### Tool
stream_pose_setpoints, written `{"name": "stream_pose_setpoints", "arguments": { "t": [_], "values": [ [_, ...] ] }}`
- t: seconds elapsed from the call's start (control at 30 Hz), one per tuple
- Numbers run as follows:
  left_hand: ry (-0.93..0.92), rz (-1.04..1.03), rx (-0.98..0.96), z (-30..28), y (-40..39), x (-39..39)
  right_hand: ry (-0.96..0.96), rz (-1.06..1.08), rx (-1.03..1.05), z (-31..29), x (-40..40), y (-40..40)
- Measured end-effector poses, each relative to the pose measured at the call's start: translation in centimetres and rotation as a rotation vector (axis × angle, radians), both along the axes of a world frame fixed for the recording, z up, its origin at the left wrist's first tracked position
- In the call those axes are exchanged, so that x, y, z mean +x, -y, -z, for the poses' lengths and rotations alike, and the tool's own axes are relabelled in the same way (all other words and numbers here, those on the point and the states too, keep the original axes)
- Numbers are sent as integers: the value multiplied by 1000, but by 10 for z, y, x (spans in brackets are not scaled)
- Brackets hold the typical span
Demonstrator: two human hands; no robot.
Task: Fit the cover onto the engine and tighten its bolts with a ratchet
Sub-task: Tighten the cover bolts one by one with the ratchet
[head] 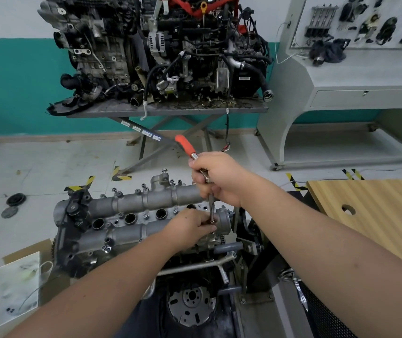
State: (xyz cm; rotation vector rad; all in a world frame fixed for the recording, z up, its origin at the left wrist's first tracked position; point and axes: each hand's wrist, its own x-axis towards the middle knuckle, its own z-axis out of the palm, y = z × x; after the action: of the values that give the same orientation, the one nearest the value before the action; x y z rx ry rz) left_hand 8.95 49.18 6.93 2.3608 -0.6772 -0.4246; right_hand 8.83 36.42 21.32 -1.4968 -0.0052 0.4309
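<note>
At the right end of the engine [122, 242], where the grey cover [131, 225] already sits on top with its long axis running left to right, both hands meet over one bolt. The right hand [216, 181] grips the ratchet [187, 146] just below its orange handle, the shaft dropping almost straight down. The left hand [192, 225], lower and nearer the bolt, pinches the tool's tip to steady it. No lettering I can read anywhere.

Both bare forearms reach in from six o'clock toward twelve. The right hand [219, 178], higher and toward one o'clock, is curled in a fist around a tool shaft. The left hand [191, 224], directly below it, pinches with bent fingers.
</note>
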Motion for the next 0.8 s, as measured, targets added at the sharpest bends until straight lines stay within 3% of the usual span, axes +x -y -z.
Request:
{"name": "stream_pose_setpoints", "arguments": {
  "t": [0.23, 0.43, 0.63, 0.7, 0.8],
  "values": [
    [40, -20, -25, 3, 0, 1, -122, 160, 266, 6, -1, 10],
    [31, -13, -45, 4, 0, 1, -57, 213, 493, 23, -21, 6],
    [39, -49, -57, 7, 0, -1, 301, 313, 191, 41, -28, 7],
    [28, -61, -63, 6, 0, -2, 515, 302, -41, 44, -31, 14],
    [-14, -74, -76, 4, 1, -2, 837, 267, -213, 47, -30, 19]
  ]
}}
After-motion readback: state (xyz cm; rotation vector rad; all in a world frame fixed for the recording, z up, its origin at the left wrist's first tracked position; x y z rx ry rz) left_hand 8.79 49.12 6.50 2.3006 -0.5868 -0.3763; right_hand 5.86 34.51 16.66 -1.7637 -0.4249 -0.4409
